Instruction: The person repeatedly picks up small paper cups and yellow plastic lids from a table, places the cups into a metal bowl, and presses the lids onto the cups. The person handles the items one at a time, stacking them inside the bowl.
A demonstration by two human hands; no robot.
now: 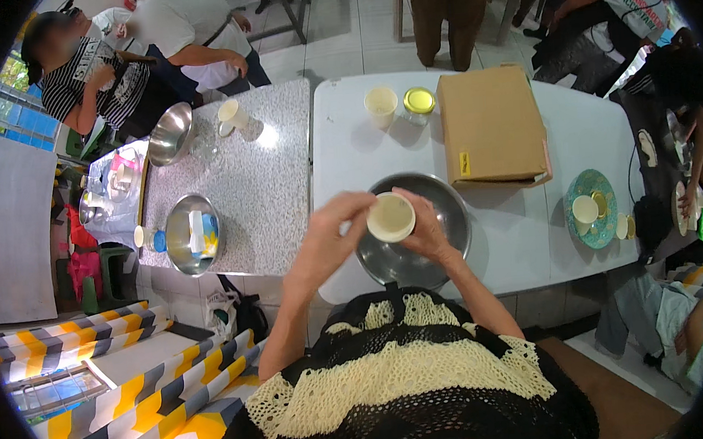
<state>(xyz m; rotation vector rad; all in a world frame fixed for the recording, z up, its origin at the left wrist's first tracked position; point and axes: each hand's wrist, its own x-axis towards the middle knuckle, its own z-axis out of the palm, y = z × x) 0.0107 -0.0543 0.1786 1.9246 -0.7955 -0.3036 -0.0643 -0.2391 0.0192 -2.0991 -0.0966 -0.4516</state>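
Observation:
A cream paper cup (392,218) is in my right hand (425,229), whose fingers wrap its right side. It is held over a wide steel bowl (451,204), its mouth tipped toward me. Something pale shows inside the cup, too indistinct to name. My left hand (338,230) is at the cup's left rim with fingers and thumb bent together; whether anything small is between them is hidden. Farther back on the white table stand another paper cup (381,106) and a glass jar with a yellow lid (419,102).
A closed cardboard box (493,128) stands right of the bowl. Farther right, a teal patterned plate (593,231) carries cups. On the speckled table (265,201) at left are steel bowls, one holding packets (203,234), and a paper cup (232,114). Several people stand around the tables.

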